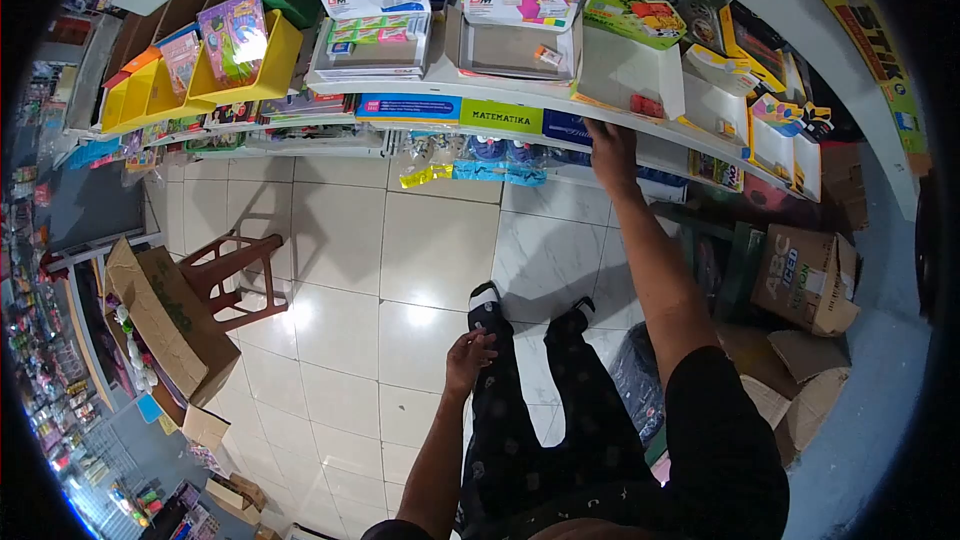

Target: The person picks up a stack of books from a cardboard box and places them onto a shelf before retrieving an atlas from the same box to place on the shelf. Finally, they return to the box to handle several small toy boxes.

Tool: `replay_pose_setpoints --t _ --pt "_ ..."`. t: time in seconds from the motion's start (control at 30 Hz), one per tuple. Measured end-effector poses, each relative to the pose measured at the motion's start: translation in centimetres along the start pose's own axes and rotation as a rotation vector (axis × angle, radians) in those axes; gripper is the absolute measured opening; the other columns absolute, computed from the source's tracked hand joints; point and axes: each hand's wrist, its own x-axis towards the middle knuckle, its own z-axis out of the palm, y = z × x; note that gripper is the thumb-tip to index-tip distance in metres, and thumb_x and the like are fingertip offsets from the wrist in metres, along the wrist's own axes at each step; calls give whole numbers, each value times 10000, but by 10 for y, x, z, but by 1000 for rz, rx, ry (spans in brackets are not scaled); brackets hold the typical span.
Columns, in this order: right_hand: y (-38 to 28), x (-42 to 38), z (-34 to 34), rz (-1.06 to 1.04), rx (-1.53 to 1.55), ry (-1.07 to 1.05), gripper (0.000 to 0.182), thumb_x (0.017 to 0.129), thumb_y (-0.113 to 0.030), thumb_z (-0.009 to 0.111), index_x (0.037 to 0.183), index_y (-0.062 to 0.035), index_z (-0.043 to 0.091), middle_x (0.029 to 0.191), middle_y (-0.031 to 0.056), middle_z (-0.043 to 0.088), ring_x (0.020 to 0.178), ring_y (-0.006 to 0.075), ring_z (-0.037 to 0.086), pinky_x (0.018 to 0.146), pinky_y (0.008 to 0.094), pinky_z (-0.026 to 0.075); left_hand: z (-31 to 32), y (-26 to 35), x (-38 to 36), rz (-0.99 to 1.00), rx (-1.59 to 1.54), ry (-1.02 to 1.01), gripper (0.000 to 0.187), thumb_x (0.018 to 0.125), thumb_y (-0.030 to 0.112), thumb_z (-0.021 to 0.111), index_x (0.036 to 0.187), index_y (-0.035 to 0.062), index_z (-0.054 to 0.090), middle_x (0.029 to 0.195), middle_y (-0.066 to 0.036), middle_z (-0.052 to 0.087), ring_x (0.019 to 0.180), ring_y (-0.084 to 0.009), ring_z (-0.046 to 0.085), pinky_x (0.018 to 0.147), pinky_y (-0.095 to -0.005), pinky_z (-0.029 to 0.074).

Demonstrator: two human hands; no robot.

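My right hand (612, 152) reaches under the front edge of the upper shelf, at the right end of a dark blue book (567, 129). Its fingers stretch forward and look open, with the tips partly hidden by the shelf and book. To the left of that book lie a yellow-green book marked MATEMATIKA (500, 116) and a blue one (410, 108). Low in front of my leg, my left hand (470, 360) hangs with the fingers curled closed. Whatever its fingertips may hold is too small to make out.
Boxes of small goods, including a white carton (520, 8) with an eraser, line the upper shelf (470, 88), beside a yellow bin (275, 65). A brown stool (235, 275) and an open carton (165, 310) stand left. An ABC carton (803, 280) sits right.
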Motion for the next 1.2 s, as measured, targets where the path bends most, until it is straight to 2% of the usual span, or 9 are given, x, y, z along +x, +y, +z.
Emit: replay_pose_setpoints --t 0.23,0.37,0.43,0.5,0.57,0.63,0.8,0.9,1.2 --pt "-3 -25 0 25 50 -203 512 801 -104 637 1301 -190 571 1414 120 409 1290 370 388 1025 534 352 14 7 13 26 8 -19 410 970 293 554 1251 -3 512 1063 -140 673 793 -188 681 657 -282 541" --pt "12 -20 4 -45 140 -173 524 812 -125 643 1323 -194 551 1417 142 401 1298 367 381 1040 525 340 27 30 66 252 6 -159 378 984 273 520 1241 -4 515 1067 -141 658 869 -230 663 716 -343 531" --pt "16 -20 -2 32 203 -220 572 790 -182 692 1335 -163 518 1361 173 446 1270 385 405 1039 501 357 42 54 112 320 -351 -329 358 962 218 562 1234 -11 518 1062 -134 652 873 -212 653 730 -336 525" --pt "23 -21 -8 137 344 -250 595 781 -218 715 1333 -147 505 1336 187 464 1245 399 426 1035 491 368 61 83 155 609 268 -191 337 927 163 615 1213 1 541 1032 -115 659 865 -190 643 711 -318 523" --pt "33 -24 -5 251 357 -224 665 743 -266 775 1316 -80 494 1272 208 518 1194 389 481 1023 453 396 106 160 151 825 748 -29 322 891 123 656 1182 18 567 1037 -114 661 858 -181 641 713 -304 523" --pt "44 -25 -3 348 460 -244 645 749 -267 785 1292 -39 522 1248 210 551 1181 373 507 1019 440 406 134 187 187 942 690 -66 351 847 133 701 1161 33 580 1018 -124 662 845 -202 649 716 -317 528" --pt "54 -31 17 254 386 -199 557 718 -276 813 1175 -23 619 1153 173 624 1109 349 564 981 417 437 183 225 262 1172 1069 16 482 718 96 757 1150 9 562 1133 -232 597 1104 -418 540 952 -458 451" --pt "51 -31 13 289 404 -211 556 700 -265 820 1159 -17 629 1112 175 645 1073 339 589 960 416 451 207 230 276 1139 1205 144 514 708 123 763 1159 3 549 1112 -224 609 1094 -410 551 938 -472 461" --pt "60 -30 13 278 490 -176 496 674 -166 825 1121 -23 664 1075 192 665 1021 342 629 907 398 492 210 242 283 967 1353 116 387 749 178 760 1076 25 624 1025 -198 670 945 -367 642 839 -449 515"
